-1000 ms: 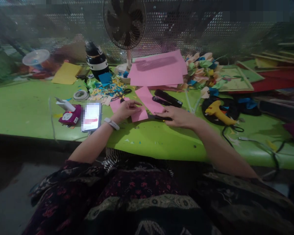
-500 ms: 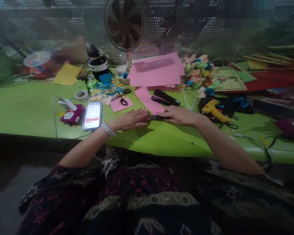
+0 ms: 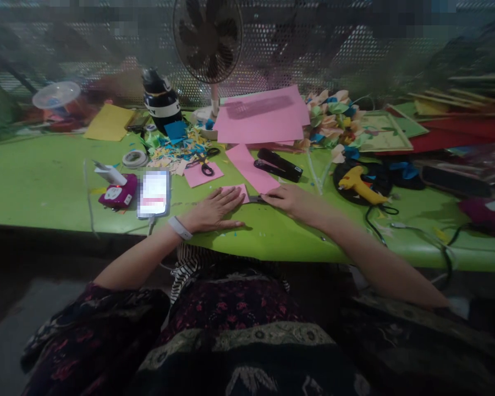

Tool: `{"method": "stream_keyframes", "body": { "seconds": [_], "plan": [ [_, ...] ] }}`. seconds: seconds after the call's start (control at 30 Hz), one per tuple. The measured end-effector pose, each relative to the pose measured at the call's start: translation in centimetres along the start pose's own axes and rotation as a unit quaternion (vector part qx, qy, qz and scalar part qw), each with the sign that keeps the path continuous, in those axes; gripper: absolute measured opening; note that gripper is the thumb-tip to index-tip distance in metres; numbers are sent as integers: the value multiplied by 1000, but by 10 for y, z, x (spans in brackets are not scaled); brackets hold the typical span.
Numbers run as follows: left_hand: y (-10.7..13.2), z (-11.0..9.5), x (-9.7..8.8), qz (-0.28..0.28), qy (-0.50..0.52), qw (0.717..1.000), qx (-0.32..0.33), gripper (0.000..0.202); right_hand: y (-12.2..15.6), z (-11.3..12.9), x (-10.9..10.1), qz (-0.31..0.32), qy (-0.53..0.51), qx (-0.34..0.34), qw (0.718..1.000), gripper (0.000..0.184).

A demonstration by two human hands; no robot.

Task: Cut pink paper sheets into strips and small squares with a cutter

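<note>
My left hand (image 3: pixel 212 212) lies flat on the green table (image 3: pixel 231 245), thumb spread, its fingers over a small pink paper piece (image 3: pixel 242 191). Part of that piece is hidden beneath the fingers. Just right of it, my right hand (image 3: pixel 292 203) is closed round a slim dark tool (image 3: pixel 254 198) whose tip points left toward the paper; most of the tool is covered, so its kind is unclear. A long pink paper strip (image 3: pixel 251 166) runs up and away from the right fingers. Beside the strip rests a black stapler (image 3: pixel 278 165).
Black-handled scissors (image 3: pixel 207 169) lie on a pink square (image 3: pixel 196 176) among paper scraps (image 3: pixel 181 147). A lit phone (image 3: pixel 153 193) is left of my hand. Behind stand a bottle (image 3: pixel 163 102), pink sheets (image 3: pixel 259 118) and a fan (image 3: pixel 208 41). A yellow glue gun (image 3: pixel 361 184) lies right.
My left hand has shifted left and its thumb has spread, so more of the small pink piece shows. My right hand has moved slightly left with the dark tool.
</note>
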State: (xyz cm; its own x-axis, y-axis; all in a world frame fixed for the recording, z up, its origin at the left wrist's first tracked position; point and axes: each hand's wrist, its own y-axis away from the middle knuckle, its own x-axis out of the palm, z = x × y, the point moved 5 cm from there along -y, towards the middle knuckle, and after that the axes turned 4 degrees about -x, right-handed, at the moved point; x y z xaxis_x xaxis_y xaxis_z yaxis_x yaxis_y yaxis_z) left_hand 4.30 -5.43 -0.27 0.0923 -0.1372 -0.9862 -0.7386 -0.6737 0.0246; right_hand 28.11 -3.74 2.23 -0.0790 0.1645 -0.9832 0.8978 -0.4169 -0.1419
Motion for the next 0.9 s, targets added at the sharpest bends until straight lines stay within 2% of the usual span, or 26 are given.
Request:
{"method": "stream_keyframes", "body": {
  "seconds": [0.23, 0.43, 0.7, 0.9],
  "plan": [
    [1, -1, -1, 13, 8, 1000, -7, 97, -2, -3, 9, -7, -35, 0, 999, 47],
    [1, -3, -2, 19, 18, 1000, -16, 99, 11, 3, 6, -26, -74, 22, 997, 49],
    [2, 0, -5, 2, 53, 998, -26, 100, -6, 10, 2, -15, -65, 23, 998, 46],
    [1, -5, -6, 17, 51, 998, -23, 96, 1, 17, -1, -22, -91, 6, 996, 44]
  ]
}}
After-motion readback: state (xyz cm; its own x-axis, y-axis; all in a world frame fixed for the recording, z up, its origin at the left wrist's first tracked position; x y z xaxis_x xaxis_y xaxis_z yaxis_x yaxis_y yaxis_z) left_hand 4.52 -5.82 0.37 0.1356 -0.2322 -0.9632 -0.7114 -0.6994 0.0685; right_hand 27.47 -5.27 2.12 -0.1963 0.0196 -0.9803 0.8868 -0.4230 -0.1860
